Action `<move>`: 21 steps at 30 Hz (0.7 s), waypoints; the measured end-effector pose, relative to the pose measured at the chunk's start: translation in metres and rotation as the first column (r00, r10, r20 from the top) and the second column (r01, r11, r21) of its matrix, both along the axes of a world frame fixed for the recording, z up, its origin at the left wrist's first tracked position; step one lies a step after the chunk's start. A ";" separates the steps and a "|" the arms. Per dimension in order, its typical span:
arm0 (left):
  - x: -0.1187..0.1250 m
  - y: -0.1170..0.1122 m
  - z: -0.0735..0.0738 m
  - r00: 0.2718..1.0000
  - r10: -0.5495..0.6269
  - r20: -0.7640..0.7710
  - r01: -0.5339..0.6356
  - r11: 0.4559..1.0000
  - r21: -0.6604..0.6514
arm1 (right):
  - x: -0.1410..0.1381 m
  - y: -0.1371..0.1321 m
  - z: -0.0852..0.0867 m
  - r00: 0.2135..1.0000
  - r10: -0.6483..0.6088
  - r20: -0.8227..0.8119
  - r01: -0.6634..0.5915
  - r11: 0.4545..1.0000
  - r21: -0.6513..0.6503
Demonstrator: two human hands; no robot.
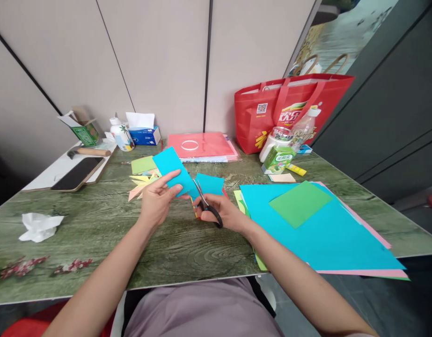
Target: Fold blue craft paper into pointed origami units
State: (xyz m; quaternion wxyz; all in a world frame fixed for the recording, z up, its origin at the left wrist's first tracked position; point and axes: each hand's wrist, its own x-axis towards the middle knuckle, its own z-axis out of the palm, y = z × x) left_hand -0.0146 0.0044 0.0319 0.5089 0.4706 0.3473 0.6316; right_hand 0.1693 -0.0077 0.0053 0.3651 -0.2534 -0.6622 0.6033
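My left hand [157, 199] pinches a blue paper piece [172, 168] and holds it tilted above the green table [96, 224]. My right hand [225, 213] grips black-handled scissors [206, 202], their blades biting into the blue paper where it narrows. Part of the same blue paper [210, 184] sticks out to the right of the blades. Small coloured paper scraps [142, 183] lie just behind my left hand.
Large blue sheets [324, 234] with a green square [300, 202] lie on the right. A red bag [289, 110], bottles, a pink folder [201, 145], a tissue box, a phone [77, 173] and a crumpled tissue [38, 226] ring the table.
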 end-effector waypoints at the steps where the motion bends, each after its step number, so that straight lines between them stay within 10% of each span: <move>1: 0.000 0.000 0.000 1.000 -0.008 -0.004 0.008 1.000 -0.001 | 0.000 0.000 0.000 1.000 0.003 -0.002 -0.003 1.000 -0.006; 21: 0.002 -0.001 -0.001 0.999 -0.020 -0.044 0.018 0.999 -0.041 | 0.000 0.000 -0.003 0.999 -0.016 0.034 0.018 0.999 -0.038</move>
